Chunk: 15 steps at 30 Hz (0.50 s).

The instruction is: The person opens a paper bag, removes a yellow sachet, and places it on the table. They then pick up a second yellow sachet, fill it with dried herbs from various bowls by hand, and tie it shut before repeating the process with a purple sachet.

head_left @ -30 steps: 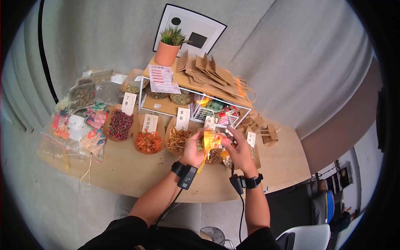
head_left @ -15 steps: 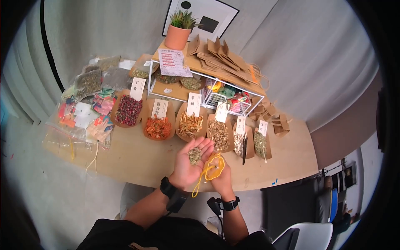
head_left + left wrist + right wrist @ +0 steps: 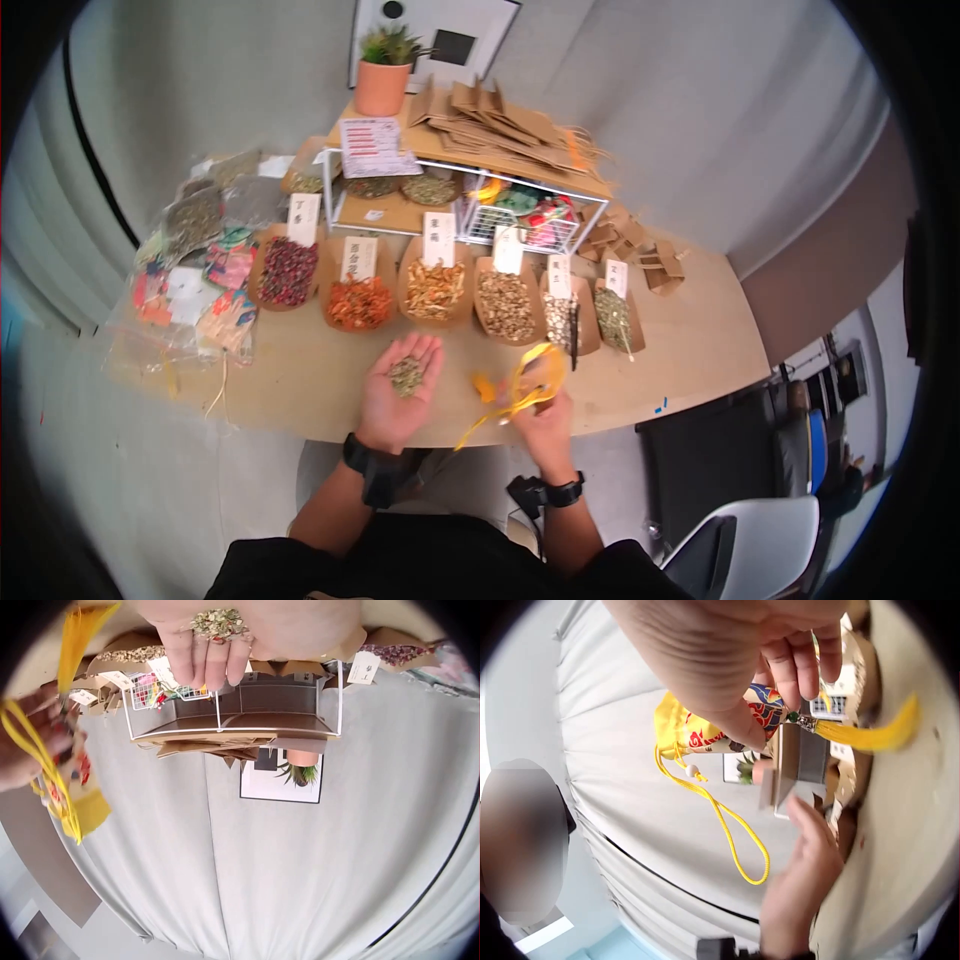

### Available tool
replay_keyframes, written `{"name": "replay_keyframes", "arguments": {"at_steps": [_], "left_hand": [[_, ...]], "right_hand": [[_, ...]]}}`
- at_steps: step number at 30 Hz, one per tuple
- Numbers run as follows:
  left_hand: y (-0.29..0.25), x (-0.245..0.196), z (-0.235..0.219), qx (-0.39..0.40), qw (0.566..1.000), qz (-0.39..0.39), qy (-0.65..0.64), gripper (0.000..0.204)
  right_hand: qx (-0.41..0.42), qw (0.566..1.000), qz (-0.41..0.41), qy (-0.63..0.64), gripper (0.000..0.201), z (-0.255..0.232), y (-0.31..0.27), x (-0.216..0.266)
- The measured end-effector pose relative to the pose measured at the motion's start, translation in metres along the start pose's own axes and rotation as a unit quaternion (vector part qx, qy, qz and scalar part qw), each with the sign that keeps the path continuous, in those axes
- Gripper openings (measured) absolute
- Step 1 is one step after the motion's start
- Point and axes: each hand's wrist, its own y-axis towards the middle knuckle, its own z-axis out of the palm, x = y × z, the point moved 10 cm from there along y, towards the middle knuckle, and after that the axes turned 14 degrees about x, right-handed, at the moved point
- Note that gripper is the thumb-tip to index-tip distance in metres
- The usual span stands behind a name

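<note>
My left hand (image 3: 388,418) is held palm up over the table's front part, its fingers nearly straight. On the palm lies a small heap of dried green-brown herbs (image 3: 406,377), also visible in the left wrist view as chopped herbs (image 3: 220,625). To the right, my right hand (image 3: 546,425) grips a yellow drawstring pouch (image 3: 541,372). In the right wrist view, the pouch (image 3: 670,724) has a printed red and blue body, a looped yellow cord (image 3: 727,817) with a white bead, and a yellow tassel (image 3: 870,733). The hands are apart.
Behind the hands stand labelled paper trays, among them dark red buds (image 3: 287,272), orange petals (image 3: 360,302) and chopped brown pieces (image 3: 505,306). A shelf (image 3: 480,165) carries paper bags (image 3: 510,120) and a potted plant (image 3: 383,88). Plastic bags (image 3: 195,220) lie left.
Both hands were together at the pouch; then the left palm showed the herbs beside the pouch's mouth. Now the left hand has moved left with the herbs, the right hand right with the pouch.
</note>
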Motion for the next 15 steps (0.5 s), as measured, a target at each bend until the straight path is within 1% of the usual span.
{"name": "replay_keyframes", "arguments": {"at_steps": [2,4,6,8,9,11,12,13,14,15], "left_hand": [[-0.001,-0.006,-0.007,0.009,1.0,-0.011,0.004,0.021],[-0.001,-0.013,-0.016,0.015,1.0,-0.02,-0.002,0.019],[0.001,-0.018,-0.025,0.019,0.999,-0.024,-0.015,0.018],[0.001,-0.013,-0.015,0.047,0.998,-0.047,-0.012,0.018],[0.0,-0.011,-0.011,0.06,0.997,-0.056,-0.01,0.018],[0.001,-0.009,-0.01,0.067,0.995,-0.069,-0.005,0.017],[0.002,-0.007,-0.009,0.071,0.995,-0.076,-0.002,0.017],[0.002,-0.009,-0.011,0.063,0.996,-0.066,0.002,0.017],[0.002,-0.011,-0.012,0.054,0.997,-0.055,0.006,0.018],[0.002,-0.014,-0.014,0.045,0.998,-0.043,0.01,0.018]], "right_hand": [[-0.065,0.998,-0.017,0.02,0.047,-0.065,-0.004,0.015],[-0.1,0.987,-0.062,-0.108,0.045,-0.144,0.001,0.048],[-0.132,0.981,-0.059,-0.129,0.048,-0.224,0.007,0.068],[-0.181,0.951,-0.071,-0.239,0.054,-0.286,0.015,0.1],[-0.162,0.935,-0.041,-0.313,0.054,-0.301,0.026,0.11],[-0.12,0.883,0.019,-0.454,0.055,-0.318,0.05,0.125],[-0.091,0.844,0.021,-0.529,0.054,-0.315,0.064,0.121],[-0.061,0.798,0.023,-0.599,0.053,-0.3,0.077,0.119],[-0.034,0.781,0.058,-0.621,0.049,-0.291,0.084,0.109],[-0.005,0.772,0.025,-0.636,0.041,-0.283,0.095,0.097]]}}
